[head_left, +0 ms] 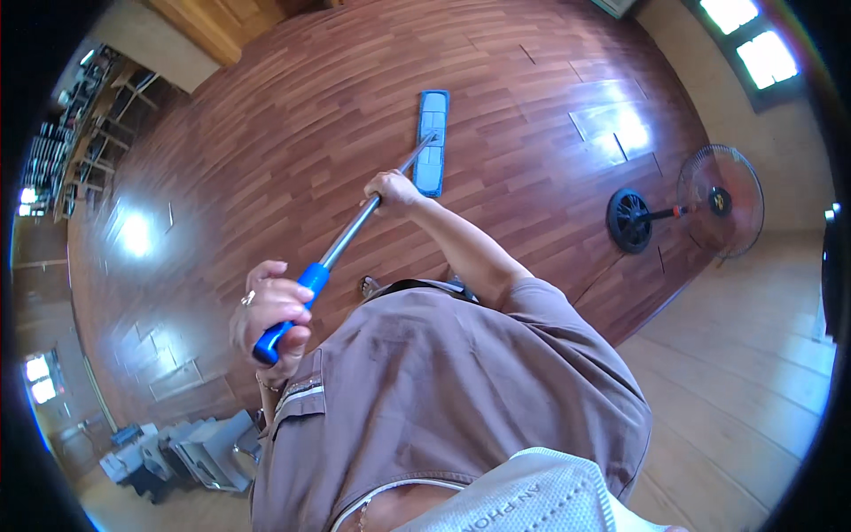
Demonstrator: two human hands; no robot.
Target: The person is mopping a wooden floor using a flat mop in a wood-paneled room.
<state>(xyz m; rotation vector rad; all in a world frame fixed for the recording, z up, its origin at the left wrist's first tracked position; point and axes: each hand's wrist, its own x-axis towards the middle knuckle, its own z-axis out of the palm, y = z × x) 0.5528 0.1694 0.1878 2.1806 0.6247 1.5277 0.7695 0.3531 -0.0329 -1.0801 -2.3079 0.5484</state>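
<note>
Head view is all I have, looking down past my brown shirt at a dark red wood floor. My left hand has its fingers curled tight around the blue grip at the near end of the mop handle; a ring shows on one finger and a thin bracelet sits at the wrist below. Up the shaft from those fingers, well apart from them, my right hand is closed around the bare metal tube, knuckles toward me, forearm stretched out from the shirt sleeve. Beyond the right fingers the tube runs on, tilted, to the flat blue mop head, which lies lengthwise on the boards just past that hand. Far to the right of both hands a standing fan with a round black base stands on the floor near the pale wall. Below and left of the left fingers, grey chairs are grouped by the floor's edge. Bright window patches glare on the boards left of the grip.
</note>
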